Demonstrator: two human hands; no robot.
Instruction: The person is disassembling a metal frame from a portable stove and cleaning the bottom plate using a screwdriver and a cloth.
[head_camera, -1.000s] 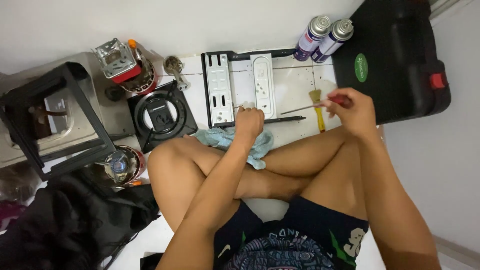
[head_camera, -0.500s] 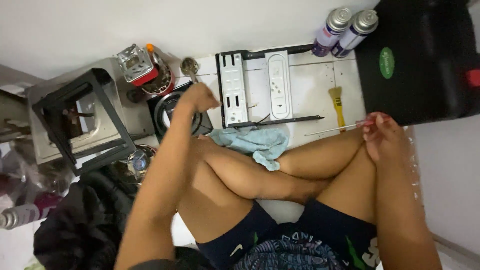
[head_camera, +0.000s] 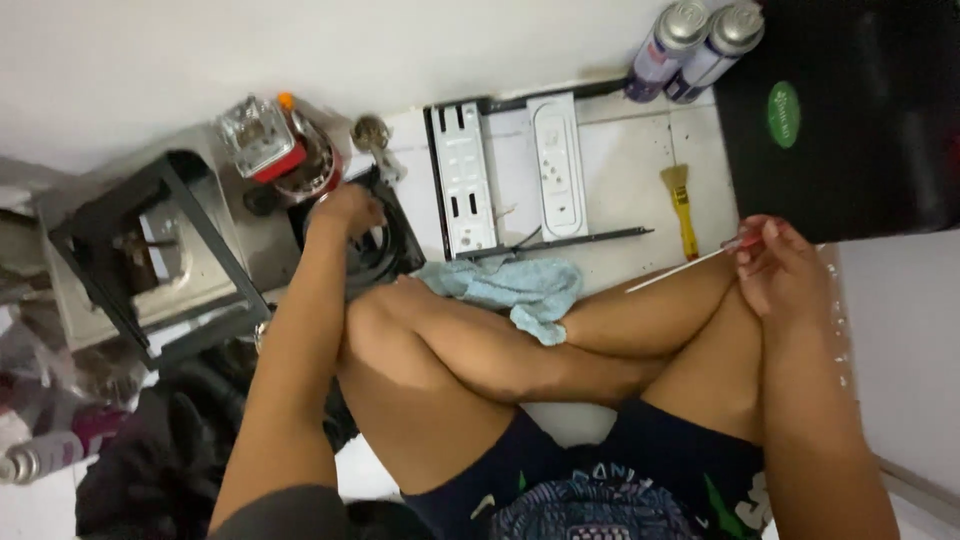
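The left hand (head_camera: 345, 212) rested on a black fan (head_camera: 372, 250) on the floor; whether its fingers gripped it was unclear. The right hand (head_camera: 775, 268) pinched a thin screwdriver (head_camera: 690, 265) above the knee. Two spray cans (head_camera: 695, 38) stood by the wall, near a black case (head_camera: 850, 120). A blue cloth (head_camera: 520, 288) lay beside a yellow brush (head_camera: 682, 205).

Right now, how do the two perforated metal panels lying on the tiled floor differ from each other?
The left metal panel is grey with several dark rectangular slots; the right metal panel is paler, almost white, with a long raised oval and only small holes. The left one looks longer, its near end close to the blue cloth; the right one ends short of it. Both lie flat, side by side, lengthwise away from the person.
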